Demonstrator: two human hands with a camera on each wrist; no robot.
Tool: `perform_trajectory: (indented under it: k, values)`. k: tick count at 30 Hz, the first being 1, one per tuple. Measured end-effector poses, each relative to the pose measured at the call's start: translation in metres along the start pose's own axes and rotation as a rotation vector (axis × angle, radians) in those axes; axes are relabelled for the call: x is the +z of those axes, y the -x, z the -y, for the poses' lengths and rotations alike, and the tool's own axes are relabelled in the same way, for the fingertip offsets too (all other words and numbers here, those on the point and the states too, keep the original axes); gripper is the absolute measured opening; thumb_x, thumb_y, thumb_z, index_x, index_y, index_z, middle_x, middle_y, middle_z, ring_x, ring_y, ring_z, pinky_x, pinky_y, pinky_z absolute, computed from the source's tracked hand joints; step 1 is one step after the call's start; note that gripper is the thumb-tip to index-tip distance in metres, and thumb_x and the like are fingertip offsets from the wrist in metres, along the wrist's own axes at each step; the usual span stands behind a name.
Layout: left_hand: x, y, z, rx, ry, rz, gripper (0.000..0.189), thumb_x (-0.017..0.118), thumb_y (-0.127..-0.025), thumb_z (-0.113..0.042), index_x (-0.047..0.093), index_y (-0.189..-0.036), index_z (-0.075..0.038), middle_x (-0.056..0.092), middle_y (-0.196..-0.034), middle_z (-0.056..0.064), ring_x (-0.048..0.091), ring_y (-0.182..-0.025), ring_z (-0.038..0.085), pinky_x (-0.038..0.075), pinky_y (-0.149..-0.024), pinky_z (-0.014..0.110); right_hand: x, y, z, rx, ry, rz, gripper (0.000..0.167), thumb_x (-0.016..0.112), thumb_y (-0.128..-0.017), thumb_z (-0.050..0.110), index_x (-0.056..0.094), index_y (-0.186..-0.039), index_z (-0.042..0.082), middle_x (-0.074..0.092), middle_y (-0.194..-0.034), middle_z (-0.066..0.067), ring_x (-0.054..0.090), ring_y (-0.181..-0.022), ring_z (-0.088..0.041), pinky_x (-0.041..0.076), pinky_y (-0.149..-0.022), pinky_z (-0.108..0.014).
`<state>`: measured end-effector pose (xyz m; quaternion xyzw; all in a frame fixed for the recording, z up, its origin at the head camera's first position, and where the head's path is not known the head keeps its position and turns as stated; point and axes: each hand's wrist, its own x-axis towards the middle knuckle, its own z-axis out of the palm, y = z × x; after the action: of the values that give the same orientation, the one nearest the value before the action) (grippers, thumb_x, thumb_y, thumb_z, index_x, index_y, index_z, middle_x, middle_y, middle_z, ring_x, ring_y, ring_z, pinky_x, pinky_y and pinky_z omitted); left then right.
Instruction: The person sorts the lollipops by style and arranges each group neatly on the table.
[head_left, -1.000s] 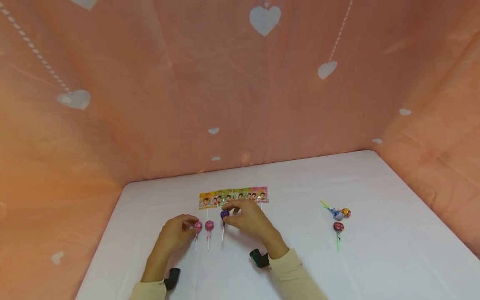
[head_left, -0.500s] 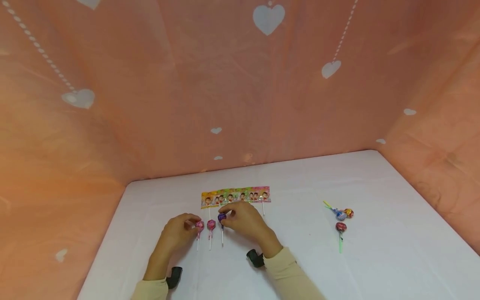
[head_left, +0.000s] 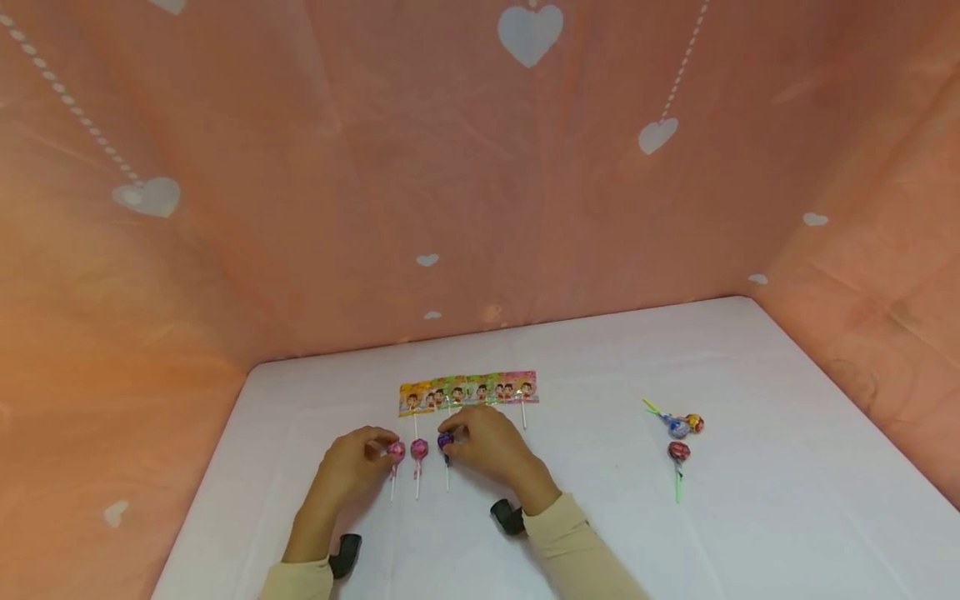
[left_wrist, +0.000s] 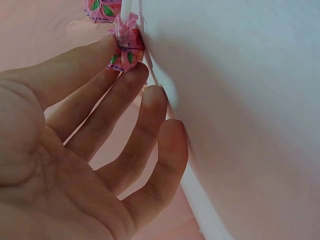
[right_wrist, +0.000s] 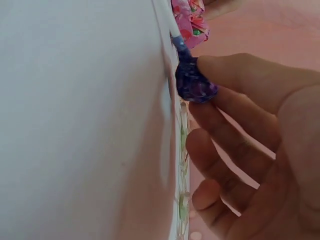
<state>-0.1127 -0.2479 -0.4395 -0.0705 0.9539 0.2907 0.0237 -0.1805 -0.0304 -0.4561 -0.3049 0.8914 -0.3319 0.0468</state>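
Note:
In the head view my left hand [head_left: 348, 462] pinches the wrapped ball of a pink lollipop [head_left: 397, 451] between thumb and fingers. Its white stick points towards me. Just right of it, a second pink lollipop [head_left: 419, 449] lies parallel on the table, untouched. My right hand [head_left: 491, 442] pinches the ball of a purple lollipop [head_left: 446, 442], third in this row, stick also towards me. In the right wrist view, thumb and fingertips grip the purple lollipop [right_wrist: 194, 85] at the table surface. In the left wrist view, the pink lollipop [left_wrist: 126, 52] sits between thumb and fingertips.
Behind the hands lies a row of flat lollipops in printed packets [head_left: 457, 392], partly hidden by my right hand. Far right on the white table [head_left: 600, 533] are a blue lollipop [head_left: 678, 428], a yellow one [head_left: 695, 423] and a red one [head_left: 678, 451]. Patterned cloth encloses the table.
My right hand has shifted the purple lollipop slightly left and towards me, bringing it more in line with the pink pair. The left hand stays put on its pink lollipop.

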Motion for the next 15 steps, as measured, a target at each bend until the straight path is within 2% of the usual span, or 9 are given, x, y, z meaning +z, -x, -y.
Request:
perform_trajectory:
  k: [6, 15]
  values:
    - [0.0005, 0.0, 0.0006, -0.015, 0.002, -0.004, 0.024, 0.076, -0.086, -0.015, 0.073, -0.11, -0.013, 0.072, -0.095, 0.005, 0.061, -0.085, 0.018, 0.048, -0.072, 0.035, 0.0006, 0.0, -0.0007, 0.006, -0.003, 0.01, 0.021, 0.078, -0.085, 0.024, 0.078, -0.106, 0.018, 0.073, -0.102, 0.003, 0.058, -0.084, -0.007, 0.048, -0.074, -0.024]
    - [0.0002, 0.0007, 0.0003, 0.013, -0.01, -0.012, 0.022, 0.076, -0.087, -0.015, 0.074, -0.108, -0.013, 0.073, -0.094, 0.003, 0.061, -0.084, 0.018, 0.046, -0.069, 0.035, 0.0043, -0.0016, -0.0006, 0.014, -0.005, 0.014, 0.022, 0.077, -0.086, 0.024, 0.077, -0.108, 0.018, 0.073, -0.106, 0.002, 0.058, -0.086, -0.008, 0.048, -0.076, -0.026]
